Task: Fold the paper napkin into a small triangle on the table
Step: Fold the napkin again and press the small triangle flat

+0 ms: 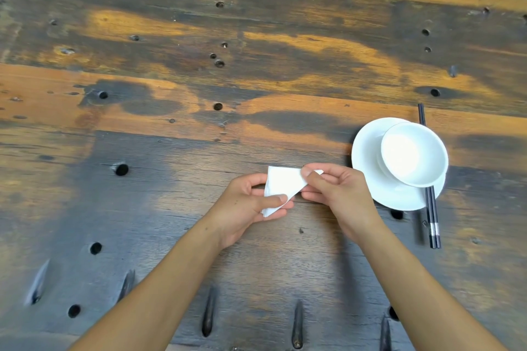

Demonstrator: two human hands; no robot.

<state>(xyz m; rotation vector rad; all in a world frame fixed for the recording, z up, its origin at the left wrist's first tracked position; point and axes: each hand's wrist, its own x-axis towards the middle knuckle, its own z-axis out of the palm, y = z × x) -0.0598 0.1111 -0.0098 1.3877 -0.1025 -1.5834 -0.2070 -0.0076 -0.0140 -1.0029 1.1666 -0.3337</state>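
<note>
A white paper napkin (282,184), folded into a triangle shape, is held just above the dark wooden table (171,151) near its front middle. My left hand (251,208) pinches its lower corner between thumb and fingers. My right hand (333,188) pinches its upper right corner with thumb on top. Part of the napkin is hidden behind my fingers.
A white bowl (413,154) sits on a white plate (368,157) just right of my right hand. Black chopsticks (432,216) lie under the plate's right side. The worn table top has several holes and slots.
</note>
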